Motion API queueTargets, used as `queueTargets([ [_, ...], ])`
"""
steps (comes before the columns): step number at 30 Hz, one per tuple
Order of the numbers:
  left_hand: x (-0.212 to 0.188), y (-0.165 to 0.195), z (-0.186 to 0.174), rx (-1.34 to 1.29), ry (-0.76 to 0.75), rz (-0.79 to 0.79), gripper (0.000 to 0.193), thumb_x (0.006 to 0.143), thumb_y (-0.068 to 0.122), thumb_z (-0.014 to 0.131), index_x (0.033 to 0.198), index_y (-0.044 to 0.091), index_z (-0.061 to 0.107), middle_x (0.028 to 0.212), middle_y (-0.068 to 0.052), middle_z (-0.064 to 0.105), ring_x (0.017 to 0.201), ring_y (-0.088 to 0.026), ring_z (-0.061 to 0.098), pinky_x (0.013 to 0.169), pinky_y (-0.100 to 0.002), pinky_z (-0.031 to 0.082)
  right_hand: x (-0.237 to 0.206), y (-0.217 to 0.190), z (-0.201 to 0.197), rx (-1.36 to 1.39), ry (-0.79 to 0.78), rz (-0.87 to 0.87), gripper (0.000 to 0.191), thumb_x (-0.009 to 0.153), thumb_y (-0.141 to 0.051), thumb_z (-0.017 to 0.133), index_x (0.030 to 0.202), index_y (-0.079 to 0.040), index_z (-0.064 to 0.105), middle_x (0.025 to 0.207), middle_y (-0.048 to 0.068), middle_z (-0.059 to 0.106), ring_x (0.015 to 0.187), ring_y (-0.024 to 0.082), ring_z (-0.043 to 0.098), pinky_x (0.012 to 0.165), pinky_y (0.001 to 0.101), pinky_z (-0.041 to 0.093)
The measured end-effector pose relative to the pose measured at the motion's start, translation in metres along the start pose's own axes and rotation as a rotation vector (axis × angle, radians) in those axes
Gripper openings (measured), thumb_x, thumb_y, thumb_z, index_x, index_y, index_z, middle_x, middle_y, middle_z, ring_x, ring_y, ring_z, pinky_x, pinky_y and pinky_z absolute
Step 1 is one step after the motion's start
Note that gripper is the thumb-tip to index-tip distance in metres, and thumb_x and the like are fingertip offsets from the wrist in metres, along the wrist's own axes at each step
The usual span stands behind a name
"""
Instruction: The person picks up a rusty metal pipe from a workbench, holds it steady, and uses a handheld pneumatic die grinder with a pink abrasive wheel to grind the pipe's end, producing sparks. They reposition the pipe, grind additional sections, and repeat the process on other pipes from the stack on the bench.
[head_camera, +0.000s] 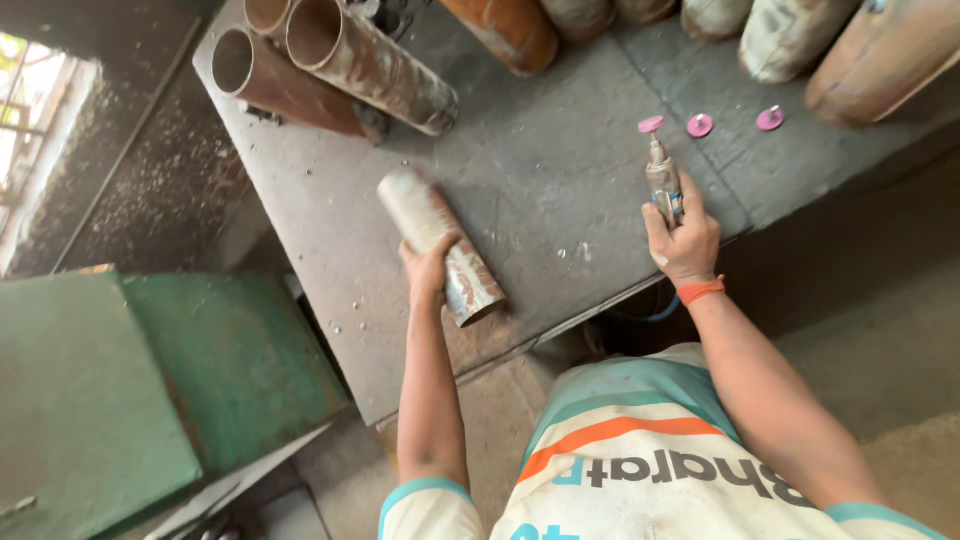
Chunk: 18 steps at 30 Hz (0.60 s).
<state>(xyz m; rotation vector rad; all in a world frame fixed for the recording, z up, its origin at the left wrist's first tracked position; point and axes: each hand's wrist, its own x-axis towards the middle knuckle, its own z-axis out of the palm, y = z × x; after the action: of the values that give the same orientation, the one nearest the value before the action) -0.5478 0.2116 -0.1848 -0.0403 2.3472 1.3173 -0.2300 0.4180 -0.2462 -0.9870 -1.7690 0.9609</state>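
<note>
Left hand (430, 268) pins a rusty tube (440, 245) on the bench; right hand (683, 240) grips a pink-tipped grinder (662, 175), best kept steady.

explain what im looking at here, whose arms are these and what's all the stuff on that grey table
This is a single picture from a camera worn on a person's head, looking down, so the two arms are the wearer's own. There is no machine arm here, only bare hands.

The left hand grips a short rusty metal tube lying on the grey metal workbench. The right hand, with an orange wristband, holds a slim hand-held grinding tool upright, tipped with a pink disc.

Two more pink discs lie on the bench. Longer rusty pipes are stacked at its far left corner, and large rounded metal cylinders line the far edge. A green metal cabinet stands to the left.
</note>
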Motion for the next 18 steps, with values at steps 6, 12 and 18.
queueTargets([
  [6,-0.014,-0.087,-0.040,-0.455,0.245,-0.091,0.095,0.072,0.033,0.087,0.142,-0.014,0.045,0.129,-0.029,0.063,0.104,-0.035,0.071,0.087,-0.048,0.062,0.000,0.006,0.000,-0.002,-0.086,-0.005,0.057,0.103,-0.029,0.076,0.149,-0.002,0.056,0.111,0.020,0.074,0.093,0.036,0.075,0.084,0.0438,0.059],
  [12,-0.017,-0.104,-0.054,-0.112,0.499,-0.160,0.117,0.077,0.034,0.086,0.162,0.006,0.011,0.155,-0.026,0.034,0.132,-0.038,0.051,0.105,-0.051,0.051,0.001,0.006,-0.003,0.018,-0.175,-0.077,0.055,0.102,-0.029,0.078,0.146,-0.002,0.060,0.104,0.020,0.073,0.091,0.038,0.073,0.082,0.0442,0.059],
  [18,-0.007,-0.084,-0.053,-0.339,0.359,-0.050,0.134,0.072,0.020,0.087,0.159,0.018,-0.015,0.158,-0.021,0.033,0.132,-0.039,0.054,0.104,-0.054,0.053,-0.008,0.002,-0.032,-0.046,-0.494,-0.066,0.051,0.102,-0.036,0.076,0.139,-0.004,0.062,0.098,0.022,0.072,0.091,0.042,0.071,0.076,0.0475,0.056],
])
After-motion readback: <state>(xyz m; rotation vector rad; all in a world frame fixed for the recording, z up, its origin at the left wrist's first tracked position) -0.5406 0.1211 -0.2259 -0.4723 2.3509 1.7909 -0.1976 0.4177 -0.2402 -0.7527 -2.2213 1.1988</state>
